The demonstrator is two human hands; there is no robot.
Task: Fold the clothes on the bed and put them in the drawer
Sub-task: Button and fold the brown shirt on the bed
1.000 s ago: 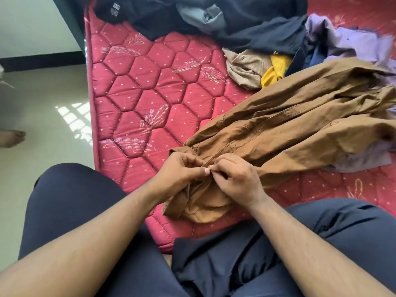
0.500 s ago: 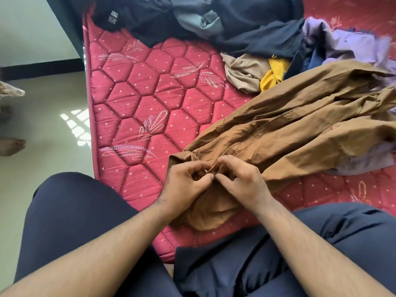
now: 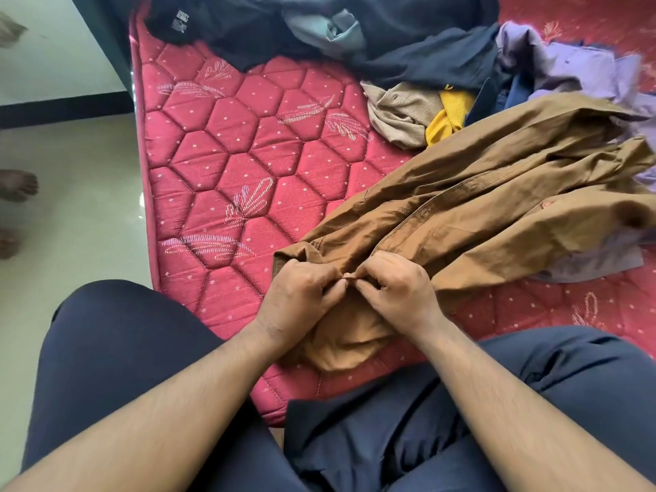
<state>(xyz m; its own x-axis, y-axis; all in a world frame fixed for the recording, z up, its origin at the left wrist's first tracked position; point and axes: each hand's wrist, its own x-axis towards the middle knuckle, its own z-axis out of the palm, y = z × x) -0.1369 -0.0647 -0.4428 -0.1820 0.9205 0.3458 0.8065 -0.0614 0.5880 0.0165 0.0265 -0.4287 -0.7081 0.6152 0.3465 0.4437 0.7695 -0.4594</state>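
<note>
The left hand (image 3: 301,296) and the right hand (image 3: 397,296) meet at the near end of the brown shirt (image 3: 479,214), and both pinch its front edge between curled fingers and thumb. Under them lies the red quilted mattress (image 3: 241,193), the biggest thing here. The brown shirt is spread on it, from the hands toward the far right. Behind it is a pile of dark clothes (image 3: 408,40), then a purple garment (image 3: 575,65), a beige garment (image 3: 397,111) and a small yellow garment (image 3: 447,115) touching it.
</note>
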